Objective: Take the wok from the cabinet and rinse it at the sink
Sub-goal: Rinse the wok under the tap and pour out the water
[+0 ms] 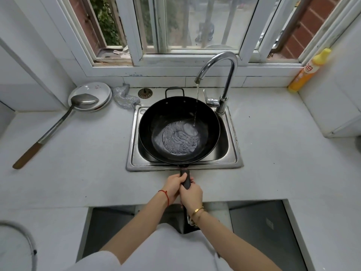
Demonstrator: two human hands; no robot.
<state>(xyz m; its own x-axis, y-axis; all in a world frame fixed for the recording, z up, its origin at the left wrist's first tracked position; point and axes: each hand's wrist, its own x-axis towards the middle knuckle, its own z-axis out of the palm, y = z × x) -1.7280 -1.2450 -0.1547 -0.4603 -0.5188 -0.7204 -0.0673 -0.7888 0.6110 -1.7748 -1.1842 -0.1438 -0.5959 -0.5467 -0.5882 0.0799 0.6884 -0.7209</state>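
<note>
A black wok (pixel 156 116) sits over the steel sink (pixel 233 153), nearly filling the basin. Water runs from the chrome faucet (pixel 228 75) in a thin stream into the wok's right side, and a shallow pool ripples in its bottom. The wok's long dark handle (pixel 186 181) points toward me over the sink's front rim. My left hand (pixel 173 185) grips the handle from the left. My right hand (pixel 191 194) grips it just behind, closer to me. A small loop handle shows at the wok's far side.
White plates (pixel 91 90) with a long metal ladle (pixel 58 122) lie on the counter at left. A steel scrubber (pixel 125 96) and a drain strainer (pixel 145 93) sit behind the sink. An orange dish-soap bottle (pixel 308 71) leans at far right. Open cabinet space lies below me.
</note>
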